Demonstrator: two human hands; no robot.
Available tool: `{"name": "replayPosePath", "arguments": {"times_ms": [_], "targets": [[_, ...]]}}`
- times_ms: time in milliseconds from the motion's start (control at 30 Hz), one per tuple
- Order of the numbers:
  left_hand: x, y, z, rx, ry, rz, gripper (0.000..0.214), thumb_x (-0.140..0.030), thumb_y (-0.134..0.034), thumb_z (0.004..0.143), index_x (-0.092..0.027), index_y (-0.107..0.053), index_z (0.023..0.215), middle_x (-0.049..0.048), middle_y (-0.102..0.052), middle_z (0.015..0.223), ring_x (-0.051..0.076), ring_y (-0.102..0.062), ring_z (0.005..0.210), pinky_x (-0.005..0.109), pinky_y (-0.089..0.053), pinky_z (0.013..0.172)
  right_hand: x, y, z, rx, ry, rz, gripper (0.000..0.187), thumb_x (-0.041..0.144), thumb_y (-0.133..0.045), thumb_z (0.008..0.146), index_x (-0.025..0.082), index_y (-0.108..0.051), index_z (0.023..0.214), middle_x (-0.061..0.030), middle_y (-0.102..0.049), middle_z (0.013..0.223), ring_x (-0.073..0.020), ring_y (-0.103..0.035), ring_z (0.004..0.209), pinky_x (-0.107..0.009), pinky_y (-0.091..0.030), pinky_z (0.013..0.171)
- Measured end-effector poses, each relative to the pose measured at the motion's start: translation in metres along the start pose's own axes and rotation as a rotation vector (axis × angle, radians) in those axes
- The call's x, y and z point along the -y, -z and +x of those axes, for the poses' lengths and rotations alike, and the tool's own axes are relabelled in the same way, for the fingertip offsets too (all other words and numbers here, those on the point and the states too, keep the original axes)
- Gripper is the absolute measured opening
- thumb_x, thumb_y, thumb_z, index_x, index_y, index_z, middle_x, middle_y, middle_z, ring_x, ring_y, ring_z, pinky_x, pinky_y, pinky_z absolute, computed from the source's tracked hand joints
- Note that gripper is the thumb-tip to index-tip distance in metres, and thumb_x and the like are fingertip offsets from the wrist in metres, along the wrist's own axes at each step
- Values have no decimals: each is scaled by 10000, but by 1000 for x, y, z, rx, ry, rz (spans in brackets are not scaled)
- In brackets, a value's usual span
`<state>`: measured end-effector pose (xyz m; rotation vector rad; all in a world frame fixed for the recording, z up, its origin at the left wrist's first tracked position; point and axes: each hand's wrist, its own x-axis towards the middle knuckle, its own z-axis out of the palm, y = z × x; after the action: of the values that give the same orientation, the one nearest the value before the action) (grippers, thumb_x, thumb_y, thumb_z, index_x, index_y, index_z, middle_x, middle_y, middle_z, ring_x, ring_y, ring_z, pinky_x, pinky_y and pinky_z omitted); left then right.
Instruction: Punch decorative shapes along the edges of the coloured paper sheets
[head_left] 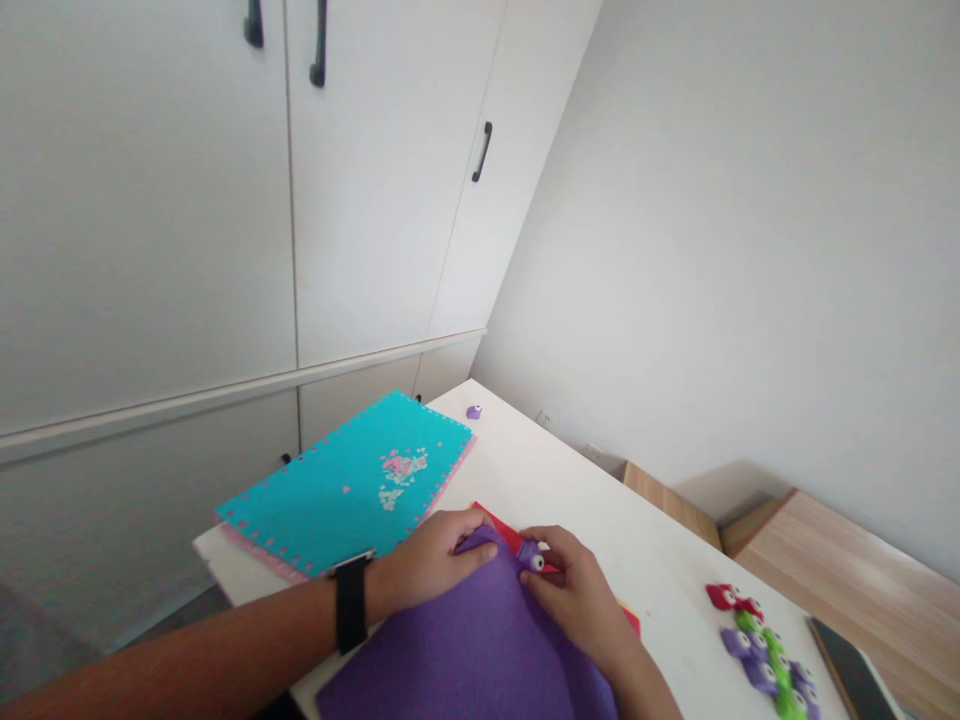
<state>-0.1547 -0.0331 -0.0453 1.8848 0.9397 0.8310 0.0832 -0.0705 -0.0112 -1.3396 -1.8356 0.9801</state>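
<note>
1. At the near edge of the white table (pixel 592 500), your left hand (pixel 427 560) lies open and flat on a purple felt sheet (pixel 450 650), with a black watch strap (pixel 350 603) around the wrist.
2. Your right hand (pixel 574 600) is closed around a purple craft punch (pixel 531 556), which sits at the top edge of the felt. Its white button shows just beside your fingers.
3. A red sheet (pixel 499 530) sticks out from under the felt and runs up to the punch.
4. Beyond your left hand, a teal foam mat (pixel 427 440) lies on a pink sheet (pixel 259 552), with a small scatter of pink and pale punched bits (pixel 397 475) on top.
5. Other craft punches (pixel 757 640) in red, green and purple sit clustered near the right table edge, close to a dark phone (pixel 847 685). A small purple piece (pixel 473 411) lies at the far corner.
6. The scattered bits suggest that some punching is done. You cannot tell how much felt remains unpunched, because your hands and the frame edge hide much of it.
</note>
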Motion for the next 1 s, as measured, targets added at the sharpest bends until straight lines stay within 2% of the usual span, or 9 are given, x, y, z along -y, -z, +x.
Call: {"name": "replayPosePath", "arguments": {"times_ms": [300,467,600,1000], "targets": [[-5,2,0,-21,17,23,309,-427,-590,944,-155,-735,967,20,-700,799,162,-569,693,249,-380,617,0,0,1,-45,-26,23,373,227,-699,802,252,-703,1174,-71,-703,1134,-247,-684,945,-357,-573,802],[-6,3,-1,-18,7,38,316,-434,-576,955,-154,-719,919,14,-680,769,153,-544,677,250,-362,610,7,1,0,-70,64,-58,372,186,-687,803,272,-728,1162,-73,-702,1112,-269,-668,1010,-398,-553,895],[-7,3,-1,-27,2,43,345,-452,-568,954,-152,-692,837,-8,-622,704,136,-502,643,247,-333,585,15,2,1,-32,134,-119,427,137,-660,800,293,-738,1190,-71,-694,1095,-277,-645,1048,-410,-524,950],[-8,3,-1,-37,-25,41,347,-438,-566,956,-156,-636,765,-28,-551,662,128,-483,631,251,-307,572,19,-1,-3,-3,119,-136,494,121,-594,833,310,-702,1277,-68,-647,1100,-245,-643,996,-366,-548,895]]}}
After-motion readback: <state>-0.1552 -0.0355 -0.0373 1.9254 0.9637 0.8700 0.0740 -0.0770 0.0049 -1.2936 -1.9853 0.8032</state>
